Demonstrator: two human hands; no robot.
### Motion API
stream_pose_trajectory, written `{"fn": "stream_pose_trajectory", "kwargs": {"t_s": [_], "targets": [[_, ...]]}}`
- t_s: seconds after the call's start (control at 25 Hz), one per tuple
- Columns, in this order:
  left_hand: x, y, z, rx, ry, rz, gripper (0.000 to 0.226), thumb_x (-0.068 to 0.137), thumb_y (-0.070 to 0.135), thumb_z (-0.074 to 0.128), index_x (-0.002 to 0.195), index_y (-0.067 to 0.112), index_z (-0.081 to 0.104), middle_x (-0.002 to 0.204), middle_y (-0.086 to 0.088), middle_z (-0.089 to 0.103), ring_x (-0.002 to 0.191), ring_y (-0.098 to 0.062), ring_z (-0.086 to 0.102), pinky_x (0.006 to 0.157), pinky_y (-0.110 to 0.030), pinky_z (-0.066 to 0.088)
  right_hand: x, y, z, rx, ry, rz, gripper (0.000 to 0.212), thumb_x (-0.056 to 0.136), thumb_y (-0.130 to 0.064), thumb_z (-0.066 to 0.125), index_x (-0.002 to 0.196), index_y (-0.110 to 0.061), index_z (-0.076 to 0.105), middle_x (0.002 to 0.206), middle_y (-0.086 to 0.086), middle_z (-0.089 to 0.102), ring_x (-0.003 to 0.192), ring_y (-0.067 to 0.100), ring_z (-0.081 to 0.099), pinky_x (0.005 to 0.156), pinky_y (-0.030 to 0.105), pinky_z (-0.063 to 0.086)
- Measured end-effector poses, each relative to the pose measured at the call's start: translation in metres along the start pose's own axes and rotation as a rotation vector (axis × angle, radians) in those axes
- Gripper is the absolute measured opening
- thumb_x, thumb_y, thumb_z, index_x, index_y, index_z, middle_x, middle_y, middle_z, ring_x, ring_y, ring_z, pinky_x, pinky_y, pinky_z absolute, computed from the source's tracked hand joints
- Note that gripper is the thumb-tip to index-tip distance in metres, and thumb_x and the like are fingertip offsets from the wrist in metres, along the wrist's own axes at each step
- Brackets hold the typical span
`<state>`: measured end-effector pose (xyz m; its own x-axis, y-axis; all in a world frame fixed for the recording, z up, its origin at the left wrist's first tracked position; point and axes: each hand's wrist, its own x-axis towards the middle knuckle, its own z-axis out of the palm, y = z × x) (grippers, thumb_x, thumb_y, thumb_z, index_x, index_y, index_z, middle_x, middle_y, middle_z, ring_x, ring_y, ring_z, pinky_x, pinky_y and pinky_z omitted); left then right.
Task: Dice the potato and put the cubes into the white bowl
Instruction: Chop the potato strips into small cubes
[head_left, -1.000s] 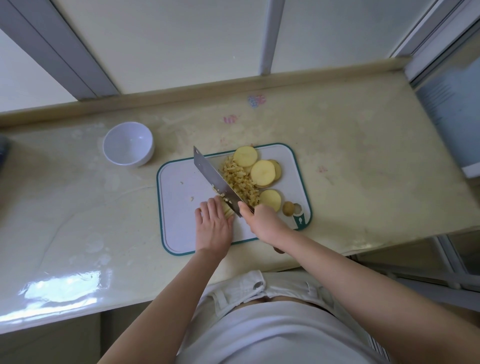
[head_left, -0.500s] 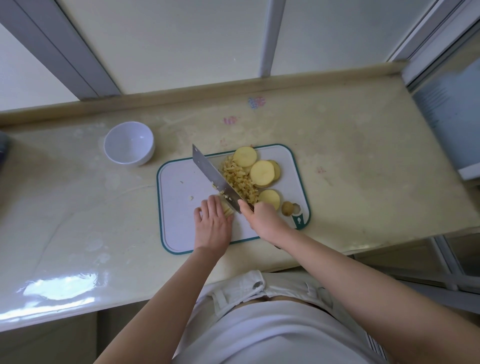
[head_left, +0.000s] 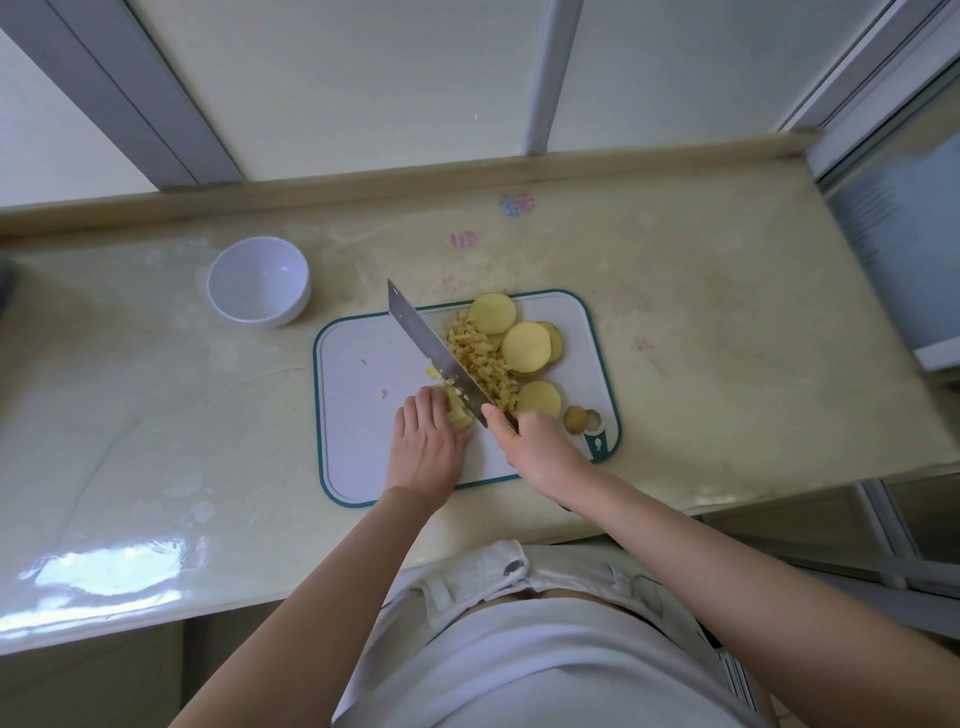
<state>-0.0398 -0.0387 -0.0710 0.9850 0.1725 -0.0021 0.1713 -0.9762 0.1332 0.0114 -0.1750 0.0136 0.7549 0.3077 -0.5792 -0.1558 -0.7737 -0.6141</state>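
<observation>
We take this as the middle of the dicing step: the right hand (head_left: 540, 452) is wrapped round the knife (head_left: 436, 353), whose blade slants across the board (head_left: 363, 374) with its tip toward the far edge, while the left hand (head_left: 426, 441) lies with fingers nearly straight on a small piece of potato (head_left: 460, 418), pressing it down just beside the blade. A heap of cubes (head_left: 483, 364) sits on the far side of the blade, with several uncut slices (head_left: 524, 345) touching it and a stub (head_left: 574, 418) near the board's right corner. The bowl (head_left: 260, 280) stands on the counter off the board's far-left corner and looks empty, so we judge nothing has been transferred yet. The next cut calls for keeping the left fingertips back from the edge as the piece shrinks. We cannot see the knife's handle, hidden in the right hand, nor how much potato remains under the left fingers, nor whether the edge is touching the board.
</observation>
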Motion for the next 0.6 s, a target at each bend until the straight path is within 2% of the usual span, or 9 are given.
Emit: {"fn": "stream_pose_trajectory", "kwargs": {"t_s": [0.2,0.32,0.52,0.6], "targets": [[-0.0065,-0.004,-0.0042,0.028,-0.029,-0.041,0.07,0.089,0.049,0.029,0.129,-0.007,0.043,0.119,-0.02,0.052,0.102,-0.033,0.046,0.09,-0.041,0.038,-0.0074,0.0018,-0.0043,0.031,-0.009,-0.008,0.059,0.098,-0.051,0.037,0.053,-0.012,0.033,0.05,0.0,0.037,0.044,0.016,0.033,0.052,0.029,0.03],[-0.0076,-0.0009,-0.0043,0.024,-0.019,-0.051,0.065,0.091,0.044,0.028,0.126,-0.008,0.043,0.114,-0.021,0.053,0.1,-0.032,0.042,0.088,-0.039,0.031,-0.0102,-0.0001,-0.0049,0.033,-0.019,-0.013,0.059,0.098,-0.05,0.037,0.054,-0.012,0.033,0.05,0.001,0.037,0.043,0.015,0.033,0.052,0.028,0.03],[-0.0069,0.001,-0.0041,0.044,-0.058,-0.051,0.062,0.092,0.042,0.026,0.126,-0.008,0.044,0.113,-0.019,0.053,0.101,-0.032,0.044,0.087,-0.042,0.04,-0.0101,-0.0002,-0.0012,-0.005,-0.047,0.012,0.059,0.099,-0.05,0.035,0.055,-0.012,0.036,0.052,0.002,0.04,0.047,0.017,0.036,0.055,0.029,0.032],[-0.0061,0.0011,-0.0028,0.047,-0.051,-0.045,0.062,0.092,0.04,0.026,0.126,-0.009,0.043,0.112,-0.02,0.052,0.101,-0.033,0.043,0.087,-0.041,0.035,-0.0093,0.0001,0.001,-0.021,-0.049,0.029,0.06,0.099,-0.051,0.033,0.055,-0.011,0.036,0.054,0.003,0.04,0.049,0.018,0.036,0.055,0.03,0.031]]}}
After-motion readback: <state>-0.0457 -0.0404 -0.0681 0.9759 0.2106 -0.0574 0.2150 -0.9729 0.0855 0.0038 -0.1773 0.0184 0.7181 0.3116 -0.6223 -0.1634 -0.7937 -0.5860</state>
